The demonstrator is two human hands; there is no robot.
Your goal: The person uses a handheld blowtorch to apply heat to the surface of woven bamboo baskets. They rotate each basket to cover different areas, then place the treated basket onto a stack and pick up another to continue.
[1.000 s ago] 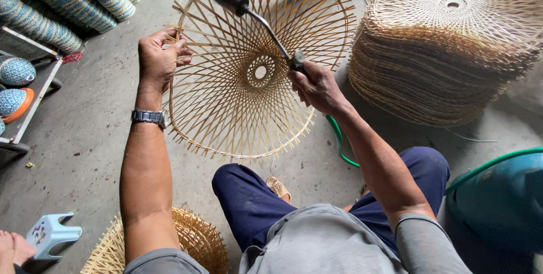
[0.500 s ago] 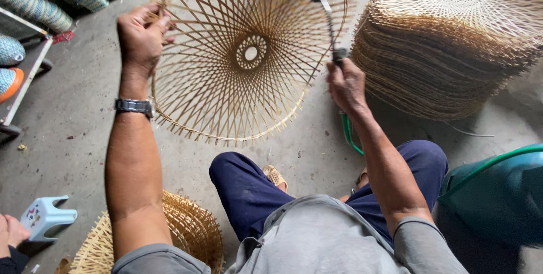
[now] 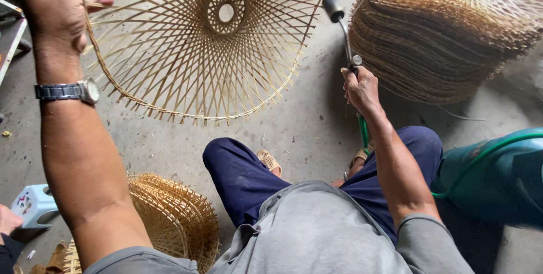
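Note:
My left hand (image 3: pixel 54 2) grips the rim of a round open-weave bamboo frame (image 3: pixel 209 53) and holds it up over the concrete floor. The frame has a small ring at its centre and loose strip ends along its lower edge. My right hand (image 3: pixel 360 88) is closed on the handle of a metal gas torch (image 3: pixel 341 28), whose dark nozzle points up just right of the frame's edge. No flame shows. A green hose (image 3: pixel 365 132) runs down from the torch past my right knee. A metal watch sits on my left wrist.
A tall stack of finished woven bamboo shades (image 3: pixel 447 30) stands at the upper right. More woven pieces (image 3: pixel 169 217) lie by my left leg. A teal gas cylinder (image 3: pixel 498 183) is at the right, a small light-blue stool (image 3: pixel 34 206) and another person's hand (image 3: pixel 8 220) at the lower left.
The torch has come away from inside the frame and now sits lower, to the right of its edge. My left hand has raised the frame and shifted it left.

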